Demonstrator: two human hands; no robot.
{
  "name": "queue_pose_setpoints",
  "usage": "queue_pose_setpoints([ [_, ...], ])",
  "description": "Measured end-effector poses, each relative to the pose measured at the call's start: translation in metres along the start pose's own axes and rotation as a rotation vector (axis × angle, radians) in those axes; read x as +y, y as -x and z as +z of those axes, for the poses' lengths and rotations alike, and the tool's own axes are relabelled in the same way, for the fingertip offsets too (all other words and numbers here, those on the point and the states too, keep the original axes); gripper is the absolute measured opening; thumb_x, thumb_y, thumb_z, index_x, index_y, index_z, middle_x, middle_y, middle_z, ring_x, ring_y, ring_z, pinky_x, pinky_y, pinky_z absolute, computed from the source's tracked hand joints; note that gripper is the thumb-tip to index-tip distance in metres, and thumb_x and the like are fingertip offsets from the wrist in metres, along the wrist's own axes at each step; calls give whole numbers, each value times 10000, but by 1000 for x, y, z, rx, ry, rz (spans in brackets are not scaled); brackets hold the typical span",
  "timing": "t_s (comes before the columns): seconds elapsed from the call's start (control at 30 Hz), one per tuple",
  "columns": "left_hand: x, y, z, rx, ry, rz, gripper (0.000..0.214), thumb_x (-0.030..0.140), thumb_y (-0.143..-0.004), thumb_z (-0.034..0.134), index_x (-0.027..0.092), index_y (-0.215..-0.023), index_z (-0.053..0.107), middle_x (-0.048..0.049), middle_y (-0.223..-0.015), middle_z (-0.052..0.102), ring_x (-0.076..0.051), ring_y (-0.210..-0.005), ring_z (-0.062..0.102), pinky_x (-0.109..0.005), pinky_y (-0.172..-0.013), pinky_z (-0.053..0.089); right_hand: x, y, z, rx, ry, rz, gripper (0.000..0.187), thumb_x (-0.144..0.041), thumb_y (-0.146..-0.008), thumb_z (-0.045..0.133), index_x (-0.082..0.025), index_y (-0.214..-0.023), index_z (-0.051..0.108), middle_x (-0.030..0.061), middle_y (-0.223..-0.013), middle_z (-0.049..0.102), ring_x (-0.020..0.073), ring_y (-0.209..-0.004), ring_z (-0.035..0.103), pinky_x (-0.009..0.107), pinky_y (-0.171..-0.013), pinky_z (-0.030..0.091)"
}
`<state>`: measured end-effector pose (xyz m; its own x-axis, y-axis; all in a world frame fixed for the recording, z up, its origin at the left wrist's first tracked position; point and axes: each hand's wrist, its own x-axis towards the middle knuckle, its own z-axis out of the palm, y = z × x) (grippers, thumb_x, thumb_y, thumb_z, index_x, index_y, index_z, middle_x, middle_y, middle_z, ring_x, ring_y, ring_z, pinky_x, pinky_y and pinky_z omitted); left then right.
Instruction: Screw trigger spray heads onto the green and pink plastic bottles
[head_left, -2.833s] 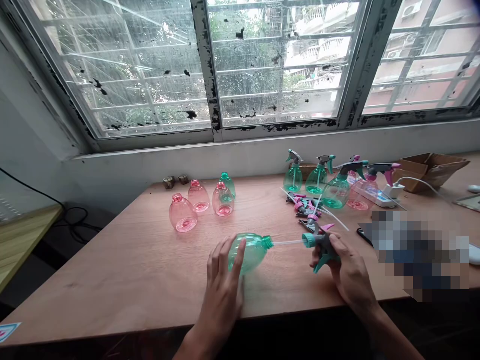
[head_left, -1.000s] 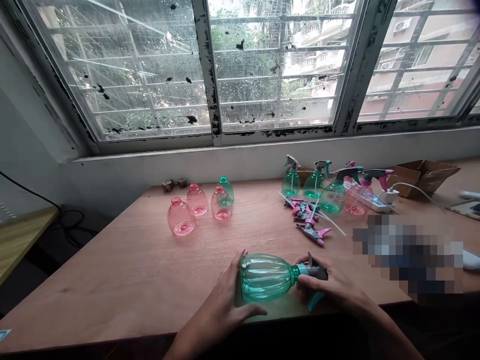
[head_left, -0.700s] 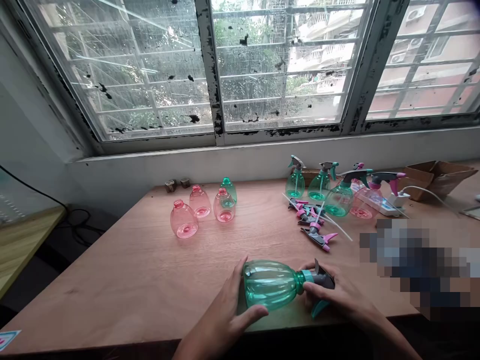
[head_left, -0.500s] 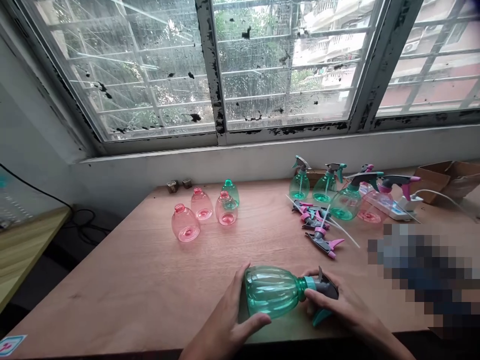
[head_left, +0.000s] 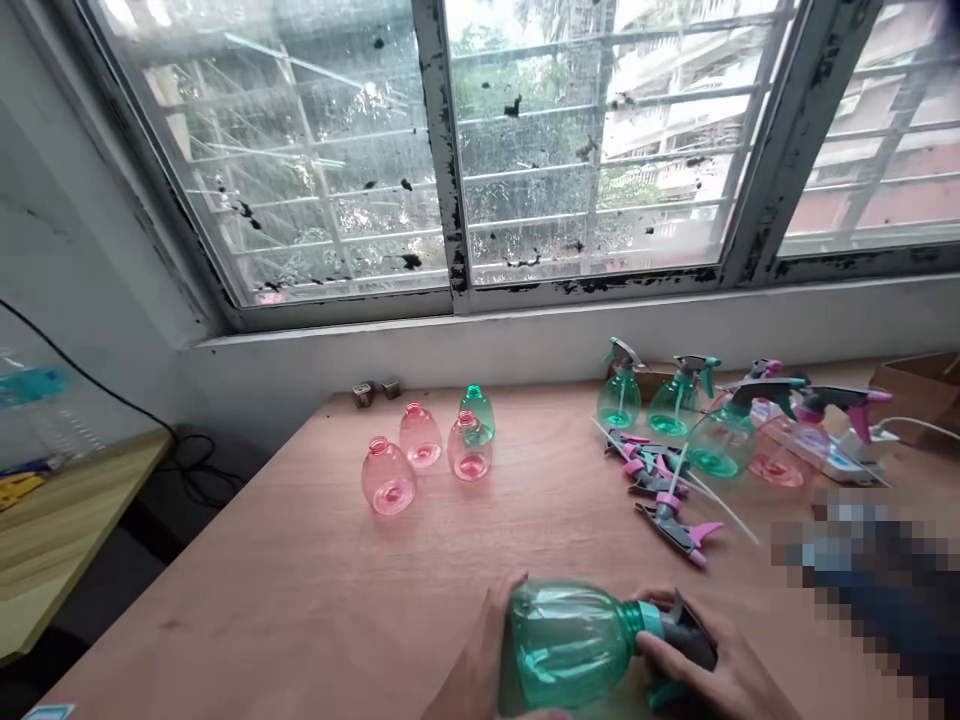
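Observation:
A green plastic spray bottle [head_left: 574,640] lies on its side near the front edge of the wooden table [head_left: 300,590]. My left hand [head_left: 480,670] curls round its base and holds it. A grey and teal trigger head [head_left: 686,645] sits on the bottle's neck, and my right hand [head_left: 712,680] grips it, fingers wrapped round the collar. Both hands are partly cut off by the bottom of the view.
Three pink empty bottles [head_left: 388,478] and one green one [head_left: 478,410] stand mid-table. Loose trigger heads [head_left: 664,480] with white tubes lie to the right. Several assembled spray bottles [head_left: 712,430] stand behind them, by a white power strip [head_left: 840,465]. A window runs along the back.
The trigger head's tube went into the bottle and the head now sits on the neck. The bottle and both hands have shifted toward the front edge as the view swung left.

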<state>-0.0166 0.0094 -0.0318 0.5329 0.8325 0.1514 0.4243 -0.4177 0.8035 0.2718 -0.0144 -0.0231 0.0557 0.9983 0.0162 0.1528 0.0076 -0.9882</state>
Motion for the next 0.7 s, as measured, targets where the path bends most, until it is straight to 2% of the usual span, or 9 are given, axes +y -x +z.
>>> queue_pose_setpoints([
  [0.07, 0, 0, 3, 43, -24, 8, 1102, 326, -695, 868, 297, -1546, 167, -156, -1583, 326, -404, -1451, 322, -546, -1189, 304, 1, -1, 0, -43, -28, 3, 385, -506, -727, 789, -210, -965, 721, 36, -824, 734, 249, -740, 682, 300, -626, 590],
  [0.17, 12, 1, 3, 76, -2, -33, 1037, 225, -769, 815, 338, -1553, 146, -121, -1584, 349, -354, -1447, 355, -542, -1198, 295, -2, 1, 0, -53, -83, 10, 394, -506, -752, 781, -201, -987, 696, 6, -729, 691, 219, -662, 662, 295, -573, 576],
  [0.23, 23, 2, 1, 80, 32, -54, 1061, 188, -726, 850, 317, -1548, 192, -123, -1569, 378, -349, -1448, 354, -542, -1205, 278, -4, 4, -2, -66, -81, 20, 398, -489, -753, 791, -196, -996, 676, 0, -717, 683, 216, -653, 665, 302, -573, 580],
  [0.3, 32, 1, -3, 89, 67, -60, 1124, 159, -694, 873, 283, -1561, 169, -136, -1563, 388, -335, -1457, 342, -523, -1218, 254, -7, 7, -3, -78, -65, 17, 396, -468, -760, 794, -194, -1008, 653, 2, -735, 697, 221, -664, 683, 316, -596, 593],
  [0.4, 41, 1, -6, 108, 53, -44, 1043, 138, -724, 849, 263, -1551, 226, -134, -1573, 369, -319, -1467, 325, -515, -1226, 236, -11, 8, -5, -137, -42, -29, 380, -451, -788, 773, -182, -1015, 629, 10, -718, 716, 223, -655, 697, 330, -620, 595],
  [0.5, 45, 1, -7, 103, 41, -25, 998, 157, -748, 838, 248, -1545, 245, -129, -1564, 381, -305, -1455, 348, -488, -1222, 259, -12, 8, -6, -187, -20, -81, 373, -444, -831, 735, -177, -1058, 608, 16, -707, 734, 221, -677, 699, 330, -651, 589],
  [0.57, 47, 3, -7, 85, 44, -19, 1018, 196, -764, 836, 251, -1559, 203, -124, -1566, 383, -297, -1452, 356, -469, -1218, 276, -11, 9, -7, -194, -16, -84, 388, -446, -842, 727, -179, -1089, 590, 16, -706, 744, 220, -682, 701, 330, -664, 585],
  [0.7, 53, 7, -7, 31, 66, -52, 1043, 346, -810, 805, 252, -1584, 111, -121, -1625, 281, -317, -1489, 274, -475, -1228, 247, -12, 10, -8, -190, -33, -61, 432, -457, -830, 739, -176, -1113, 573, 24, -727, 758, 224, -703, 708, 335, -698, 570],
])
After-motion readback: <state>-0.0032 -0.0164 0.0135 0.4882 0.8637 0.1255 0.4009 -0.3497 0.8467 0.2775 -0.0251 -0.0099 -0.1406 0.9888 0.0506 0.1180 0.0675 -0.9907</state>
